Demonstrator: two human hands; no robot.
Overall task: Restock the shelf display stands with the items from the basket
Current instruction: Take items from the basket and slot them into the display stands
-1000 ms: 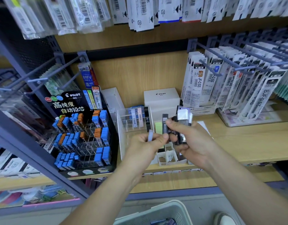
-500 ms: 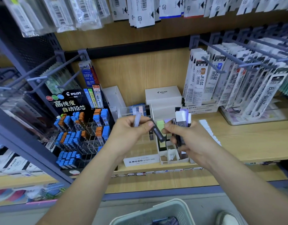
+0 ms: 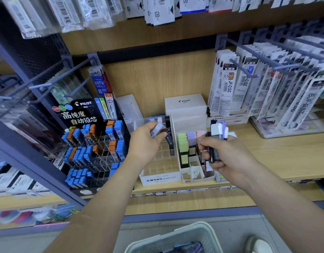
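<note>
Now our left hand (image 3: 145, 145) pinches a slim lavender plastic lead case (image 3: 157, 129) mid-body, prob. light/slick; right hand (image 3: 230, 159) grips spare cases (image 3: 217, 133).

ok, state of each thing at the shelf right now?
left hand: pinches one lavender case at the MONO stand
right hand: holds a bundle of cases
MONO stand: slots mostly empty, a few cases at the back
Pilot stand: partly filled
basket: some stock inside
</note>
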